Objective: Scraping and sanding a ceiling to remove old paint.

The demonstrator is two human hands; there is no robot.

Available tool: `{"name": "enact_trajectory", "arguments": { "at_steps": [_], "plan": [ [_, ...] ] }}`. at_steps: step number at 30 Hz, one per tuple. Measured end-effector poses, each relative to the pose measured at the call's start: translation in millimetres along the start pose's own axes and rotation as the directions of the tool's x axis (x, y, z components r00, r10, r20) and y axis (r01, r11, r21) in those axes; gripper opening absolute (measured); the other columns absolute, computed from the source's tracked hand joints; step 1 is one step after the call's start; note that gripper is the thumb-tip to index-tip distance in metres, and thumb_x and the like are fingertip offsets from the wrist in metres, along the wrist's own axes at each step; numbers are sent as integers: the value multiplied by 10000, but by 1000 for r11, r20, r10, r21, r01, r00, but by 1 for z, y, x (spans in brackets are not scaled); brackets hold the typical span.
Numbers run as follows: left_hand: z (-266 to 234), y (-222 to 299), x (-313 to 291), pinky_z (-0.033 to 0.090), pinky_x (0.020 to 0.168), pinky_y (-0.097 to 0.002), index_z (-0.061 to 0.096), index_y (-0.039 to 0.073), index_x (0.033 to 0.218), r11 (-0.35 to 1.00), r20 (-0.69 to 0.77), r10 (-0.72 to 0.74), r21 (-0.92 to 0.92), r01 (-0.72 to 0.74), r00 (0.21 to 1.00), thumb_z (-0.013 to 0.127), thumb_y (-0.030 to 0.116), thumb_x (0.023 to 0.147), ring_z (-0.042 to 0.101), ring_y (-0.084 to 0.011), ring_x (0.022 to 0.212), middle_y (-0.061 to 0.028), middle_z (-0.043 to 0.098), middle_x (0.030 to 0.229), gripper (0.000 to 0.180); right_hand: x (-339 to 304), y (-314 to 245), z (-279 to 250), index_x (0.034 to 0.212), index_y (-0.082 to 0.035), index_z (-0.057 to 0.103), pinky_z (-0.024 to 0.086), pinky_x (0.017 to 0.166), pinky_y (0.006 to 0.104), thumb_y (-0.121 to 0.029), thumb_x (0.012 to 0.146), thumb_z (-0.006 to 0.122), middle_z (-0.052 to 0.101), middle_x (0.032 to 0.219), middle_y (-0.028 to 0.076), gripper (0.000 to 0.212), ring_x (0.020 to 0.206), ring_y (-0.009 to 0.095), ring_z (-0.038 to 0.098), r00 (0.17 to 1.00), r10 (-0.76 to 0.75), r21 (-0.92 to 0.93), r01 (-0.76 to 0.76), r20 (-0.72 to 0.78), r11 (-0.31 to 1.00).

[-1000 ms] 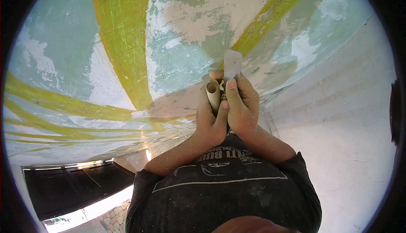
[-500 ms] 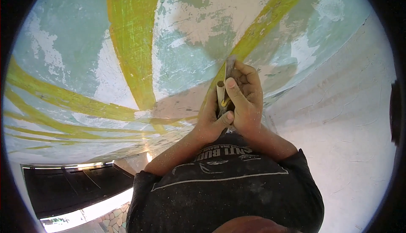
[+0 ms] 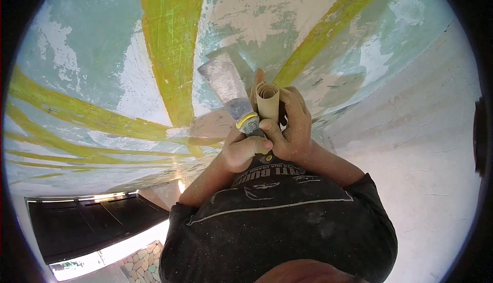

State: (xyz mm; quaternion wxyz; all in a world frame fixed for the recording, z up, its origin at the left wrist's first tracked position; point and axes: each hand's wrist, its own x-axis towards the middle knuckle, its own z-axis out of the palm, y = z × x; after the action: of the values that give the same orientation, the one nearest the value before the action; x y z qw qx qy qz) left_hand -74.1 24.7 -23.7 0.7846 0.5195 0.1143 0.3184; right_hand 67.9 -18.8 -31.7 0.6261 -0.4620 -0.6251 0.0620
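Note:
My left hand (image 3: pixel 240 153) is closed round the dark handle of a putty knife (image 3: pixel 224 80), thumb laid over the grip. Its broad metal blade points up and to the left, flat side showing, and a yellow ring circles the handle. Right beside it, my right hand (image 3: pixel 298 134) pinches a rolled sheet of beige paper (image 3: pixel 268 107), which looks like sandpaper. The roll stands nearly upright, its spiral end facing up. Both hands are close together in front of my chest, and some of their fingers are hidden behind the tool and the roll.
Ahead is a painted wall (image 3: pixel 246 31) with worn pale green, white patches and yellow-green stripes (image 3: pixel 172 52). A whitish wall (image 3: pixel 405 180) rises on the right. At the lower left are a dark panel (image 3: pixel 87 229) and stone paving (image 3: pixel 144 265).
The putty knife has turned and tilted left, so its blade now shows flat. The paper roll has shifted into plain view, with my right thumb against it. My left hand has moved slightly left.

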Motion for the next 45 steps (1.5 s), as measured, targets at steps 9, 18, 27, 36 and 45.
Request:
{"name": "enact_trajectory", "arguments": {
  "at_steps": [9, 18, 27, 36, 45],
  "plan": [
    [-21, 17, 2, 436, 780, -280, 328, -59, 1442, 889, -27, 339, 336, -311, 941, 586, 116, 736, 547, -184, 842, -100, 553, 965, 772, 39, -2, -4, 1188, 58, 510, 498, 806, 361, -168, 847, 730, 578, 1151, 231, 465, 949, 305, 621, 916, -95, 138, 160, -390, 977],
    [-30, 21, -1, 411, 495, -244, 465, -79, 1305, 919, -252, 231, 374, -125, 940, 595, 154, 725, 528, -157, 533, -79, 537, 678, 639, 97, 27, -19, 1212, 51, 526, 477, 762, 303, -88, 805, 769, 525, 1083, 173, 494, 939, 226, 544, 695, -577, -470, 373, -429, 800],
    [-55, 20, -7, 444, 576, -251, 519, -96, 1221, 872, -146, 295, 446, -203, 944, 479, -58, 720, 536, -147, 625, -112, 581, 777, 504, 52, 44, -6, 1116, 20, 635, 500, 735, 327, -27, 755, 776, 541, 1061, 164, 391, 871, 262, 578, 796, -501, -560, 256, -340, 788],
    [-41, 19, -2, 392, 487, -242, 558, -67, 1148, 835, -256, 345, 522, -171, 903, 484, 35, 711, 496, -143, 487, -124, 563, 610, 455, 43, 34, -10, 1129, 18, 642, 517, 751, 316, -25, 749, 768, 599, 1000, 155, 403, 896, 274, 616, 844, -444, -504, 254, -302, 826],
    [-47, 11, -4, 377, 456, -241, 565, -56, 1136, 829, -302, 366, 535, -161, 881, 478, 27, 712, 499, -136, 469, -124, 572, 592, 441, 59, 28, -15, 1163, 62, 602, 527, 767, 357, -59, 820, 716, 638, 1025, 182, 381, 879, 298, 633, 814, -461, -481, 265, -354, 836]
  ]
}}
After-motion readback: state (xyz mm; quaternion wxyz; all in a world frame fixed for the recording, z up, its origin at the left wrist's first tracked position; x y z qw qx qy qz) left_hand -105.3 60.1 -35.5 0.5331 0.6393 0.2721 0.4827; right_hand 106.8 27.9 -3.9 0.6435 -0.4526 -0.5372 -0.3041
